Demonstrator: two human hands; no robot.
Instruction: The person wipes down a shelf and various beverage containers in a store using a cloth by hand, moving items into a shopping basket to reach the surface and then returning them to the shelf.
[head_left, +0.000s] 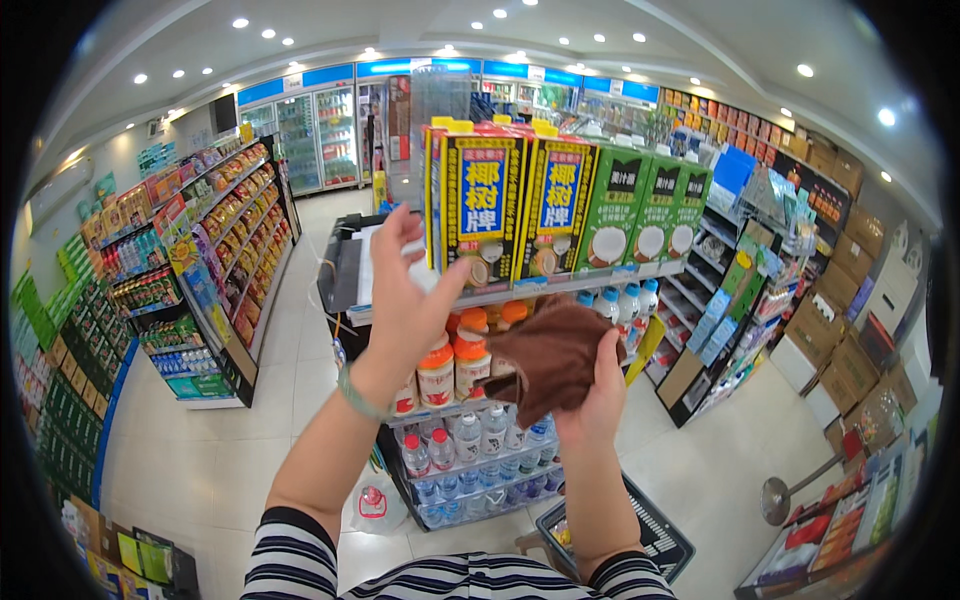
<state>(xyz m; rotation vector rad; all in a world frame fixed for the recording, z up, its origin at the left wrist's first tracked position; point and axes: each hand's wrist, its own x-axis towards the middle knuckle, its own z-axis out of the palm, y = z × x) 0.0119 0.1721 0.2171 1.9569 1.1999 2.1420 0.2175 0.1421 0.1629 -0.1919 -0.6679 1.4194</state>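
My left hand, with a pale green bangle at its wrist, is raised beside the leftmost black-and-yellow drink carton; its fingers are apart and it holds nothing. In my right hand is a crumpled brown cloth, in front of the second shelf. More black-and-yellow cartons and green cartons with a coconut picture stand upright in a row on the top shelf. Behind the cloth, orange-capped bottles and blue-capped bottles are partly hidden.
Water bottles fill the lower shelves. A dark plastic basket is on the floor at my right, and a large plastic jug stands left of the shelf. Snack shelves are at the left, a display rack and cardboard boxes at the right.
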